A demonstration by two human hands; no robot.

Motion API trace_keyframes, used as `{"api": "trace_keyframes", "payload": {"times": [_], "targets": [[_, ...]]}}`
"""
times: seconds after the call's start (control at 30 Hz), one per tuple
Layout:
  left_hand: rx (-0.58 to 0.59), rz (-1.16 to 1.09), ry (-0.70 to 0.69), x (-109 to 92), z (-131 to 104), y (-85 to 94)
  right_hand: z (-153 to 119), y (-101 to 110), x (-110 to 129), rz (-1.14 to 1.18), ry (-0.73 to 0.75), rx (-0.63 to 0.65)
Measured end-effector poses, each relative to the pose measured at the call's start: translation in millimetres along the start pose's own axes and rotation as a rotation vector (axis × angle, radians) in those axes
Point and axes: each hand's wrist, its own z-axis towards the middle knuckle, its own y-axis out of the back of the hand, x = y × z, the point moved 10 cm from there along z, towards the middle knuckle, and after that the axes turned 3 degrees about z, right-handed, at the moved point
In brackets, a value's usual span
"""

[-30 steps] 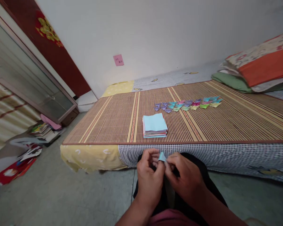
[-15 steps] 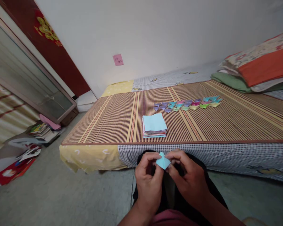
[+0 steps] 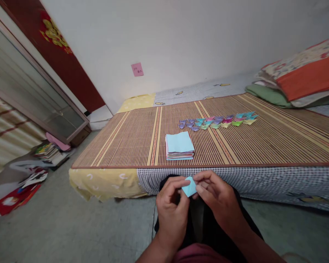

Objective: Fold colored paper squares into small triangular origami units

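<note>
A small piece of folded light-blue paper (image 3: 190, 187) is held above my lap, in front of the bed's edge. My left hand (image 3: 173, 206) pinches its left side, the index finger lying over the front and the thumb below. At its right edge, my right hand (image 3: 218, 197) is closed with thumb and index finger against the paper. Just beyond my hands, a stack of square paper (image 3: 180, 142) with a light-blue sheet on top rests on the mat. Farther back lie several small folded paper pieces (image 3: 215, 125) in rows, in purple, blue, pink, green and yellow.
The striped woven mat (image 3: 126, 142) covers the bed, its front edge near my knees. Folded bedding (image 3: 309, 80) is piled at the back right. A pink note (image 3: 137, 69) is on the wall. Books (image 3: 49, 153) are stacked on the left, by a glass-panelled door (image 3: 44, 73).
The blue paper has gone from a raised, peaked form to a flatter diamond. My right fingers have shifted slightly along its right edge; my left hand has barely moved.
</note>
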Motion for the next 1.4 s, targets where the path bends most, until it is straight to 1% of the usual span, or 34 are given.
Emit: {"api": "trace_keyframes", "payload": {"times": [0.07, 0.1, 0.13, 0.17, 0.23, 0.33, 0.4, 0.5, 0.67, 0.77, 0.83, 0.93, 1.0, 1.13, 1.27, 1.4], "targets": [[0.012, 0.092, -0.125, -12.4, -0.3, -1.2, 2.1, 1.4, -12.0, 0.067, -0.111, -0.025], [0.019, 0.119, -0.156, -15.3, -1.1, -2.3, 2.9, 0.1, -14.9, 0.075, -0.141, -0.016], [0.022, 0.134, -0.155, -14.7, -1.7, -2.9, 3.6, -1.7, -16.1, 0.071, -0.158, 0.0], [0.026, 0.138, -0.121, -10.9, -2.2, -3.2, 4.2, -2.3, -16.1, 0.062, -0.165, 0.008], [0.044, 0.117, -0.006, 1.7, -3.3, -3.8, 5.0, -0.9, -15.6, 0.048, -0.172, 0.007], [0.132, 0.034, 0.138, 14.8, -4.5, -8.6, 6.0, 3.4, -16.6, 0.05, -0.185, -0.011], [0.185, -0.022, 0.188, 16.2, -3.0, -10.7, 6.8, 4.7, -17.3, 0.053, -0.183, -0.011], [0.208, -0.069, 0.282, 20.3, 1.2, -9.9, 7.3, 2.3, -16.1, 0.05, -0.161, 0.01], [0.295, -0.124, 0.369, 28.1, 3.5, -19.7, 4.9, 0.0, -11.1, -0.013, -0.109, -0.001], [0.311, -0.225, 0.434, 34.6, 0.8, -24.9, 3.8, -0.6, -7.6, -0.099, -0.064, -0.003], [0.291, -0.264, 0.481, 40.1, -1.6, -25.7, 4.1, -0.4, -4.6, -0.172, -0.029, -0.002], [0.238, -0.254, 0.504, 46.2, -3.2, -22.8, 6.0, 1.4, 1.3, -0.285, 0.023, -0.004], [0.228, -0.234, 0.5, 48.2, -3.8, -22.2, 8.0, 0.7, 3.1, -0.302, 0.034, 0.022], [0.235, -0.202, 0.488, 48.6, -3.9, -21.5, 11.7, -1.5, 1.5, -0.25, 0.011, 0.091], [0.256, -0.17, 0.485, 48.1, -3.5, -21.3, 13.9, -0.5, -2.5, -0.204, -0.02, 0.111], [0.297, -0.173, 0.512, 50.0, -4.5, -25.3, 14.3, -0.7, 0.7, -0.278, 0.017, 0.112]]}}
